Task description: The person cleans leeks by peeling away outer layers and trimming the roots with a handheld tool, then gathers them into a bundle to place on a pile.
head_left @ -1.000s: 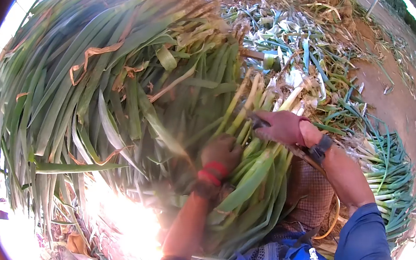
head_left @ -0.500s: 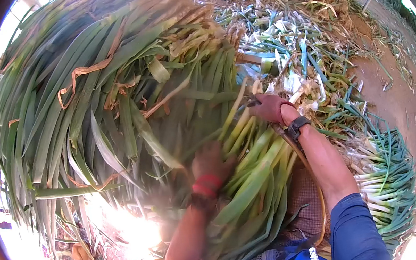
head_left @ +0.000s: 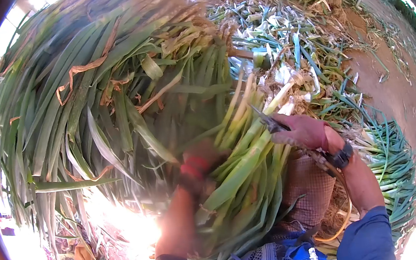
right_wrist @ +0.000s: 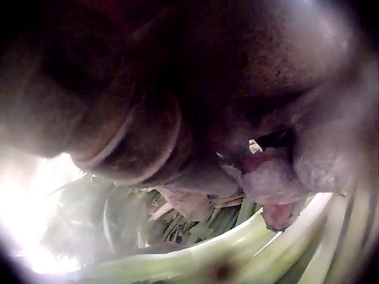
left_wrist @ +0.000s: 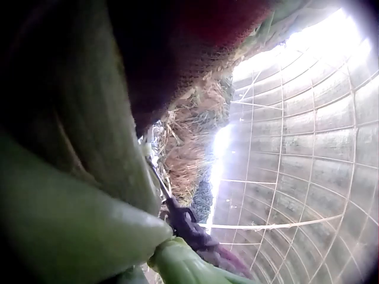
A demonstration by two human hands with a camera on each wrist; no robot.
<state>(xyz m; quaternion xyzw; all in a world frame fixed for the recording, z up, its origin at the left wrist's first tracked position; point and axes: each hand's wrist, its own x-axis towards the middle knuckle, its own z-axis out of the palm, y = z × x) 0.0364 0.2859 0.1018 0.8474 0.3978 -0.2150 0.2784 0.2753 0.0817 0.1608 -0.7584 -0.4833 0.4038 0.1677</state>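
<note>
In the head view a bunch of leeks (head_left: 246, 169) lies across the person's lap, pale stems pointing away and green leaves toward the body. The gloved right hand (head_left: 301, 131) grips an air blow gun (head_left: 272, 121) at the right of the stems, its thin nozzle pointing over them. The left wrist view also shows the blow gun (left_wrist: 183, 222) beyond close green stalks. The gloved left hand (head_left: 202, 156) is blurred at the left edge of the bunch, against dark leaves; I cannot tell whether its fingers hold a stalk. In the right wrist view, curled gloved fingers (right_wrist: 278, 180) overlap pale stems.
A tall heap of untrimmed leeks (head_left: 84, 93) fills the left. Stripped leaves and peelings (head_left: 279, 33) litter the ground ahead. At the right lie cleaned leeks (head_left: 395, 174) in a row. A yellowish hose (head_left: 347, 211) hangs below the right wrist.
The left hand has moved left across the bunch, blurred. The right hand rose toward the stem ends, then came back down and right with the blow gun.
</note>
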